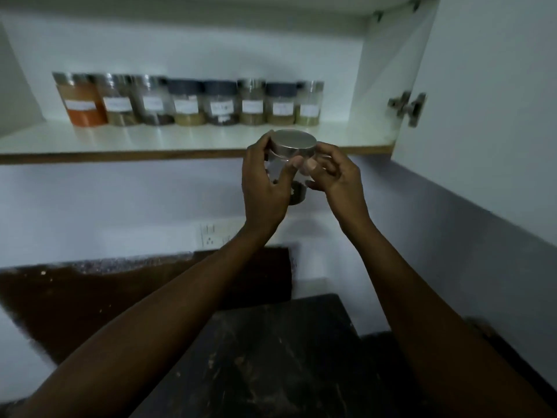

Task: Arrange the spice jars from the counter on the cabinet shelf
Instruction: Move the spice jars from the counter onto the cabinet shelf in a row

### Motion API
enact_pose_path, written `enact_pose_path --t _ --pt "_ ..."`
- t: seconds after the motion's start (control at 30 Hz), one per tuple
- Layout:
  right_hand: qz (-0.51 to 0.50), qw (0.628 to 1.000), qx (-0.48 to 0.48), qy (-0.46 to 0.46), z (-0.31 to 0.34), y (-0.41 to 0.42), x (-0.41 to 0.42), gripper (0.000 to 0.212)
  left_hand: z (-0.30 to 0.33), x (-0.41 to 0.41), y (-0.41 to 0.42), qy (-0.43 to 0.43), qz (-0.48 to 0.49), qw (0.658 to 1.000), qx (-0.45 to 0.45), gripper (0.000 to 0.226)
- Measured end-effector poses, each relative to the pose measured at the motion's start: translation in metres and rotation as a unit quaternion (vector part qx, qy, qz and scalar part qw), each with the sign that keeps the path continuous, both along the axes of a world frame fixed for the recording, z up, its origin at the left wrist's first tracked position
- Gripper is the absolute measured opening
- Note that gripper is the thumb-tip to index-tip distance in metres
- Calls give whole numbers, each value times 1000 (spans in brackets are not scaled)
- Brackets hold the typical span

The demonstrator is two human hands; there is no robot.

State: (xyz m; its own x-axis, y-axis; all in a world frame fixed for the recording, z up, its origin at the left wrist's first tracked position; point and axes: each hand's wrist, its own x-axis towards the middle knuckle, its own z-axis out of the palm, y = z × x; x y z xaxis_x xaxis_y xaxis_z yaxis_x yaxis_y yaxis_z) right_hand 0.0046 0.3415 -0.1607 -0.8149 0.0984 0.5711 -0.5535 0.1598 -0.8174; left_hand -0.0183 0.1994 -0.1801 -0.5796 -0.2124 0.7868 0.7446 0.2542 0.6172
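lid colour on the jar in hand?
Silver metal lid on the held jar, seen in the head view.

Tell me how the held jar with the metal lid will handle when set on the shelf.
The jar looks nearly empty, just dark spice at the bottom, so probably light. Its smooth clear wall may be slippery. Both hands, left and right, steady it.
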Motion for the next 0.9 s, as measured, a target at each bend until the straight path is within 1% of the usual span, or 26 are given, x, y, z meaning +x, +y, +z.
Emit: enact_pose_path --t 0.03,0.13,0.23,0.3,0.4,0.53,0.6,0.67,0.73,0.83,0.9 --pt "-3 1000 -4 20 15 3 -1 40 17 -4 4 20 1 1000 0 57" --pt "-24 998 -8 53 50 12 -12 41 59 -20 13 38 -9 999 -12 52" --pt "-43 998 5 46 72 20 -37 39 89 -44 21 19 -33 999 -37 33" --pt "-53 998 20 25 77 27 -60 37 98 -63 24 -16 -47 998 -46 29" --pt "-66 996 53 -8 80 35 -94 42 104 -95 26 -53 -60 994 -73 30" --pt "-91 991 91 -24 78 44 -133 48 106 -134 31 -117 -62 988 -85 36" --pt "-96 991 90 -30 80 53 -149 45 109 -152 38 -139 -64 984 -95 37" --pt "-99 990 85 -49 84 63 -167 43 112 -169 48 -149 -63 982 -100 34" --pt "-109 986 102 -74 89 71 -182 42 112 -183 60 -159 -53 980 -104 34" --pt "-126 977 135 -110 95 85 -206 32 107 -206 85 -171 0 980 -105 41" --pt "-120 975 122 -144 96 93 -219 27 102 -217 101 -178 29 979 -99 46"
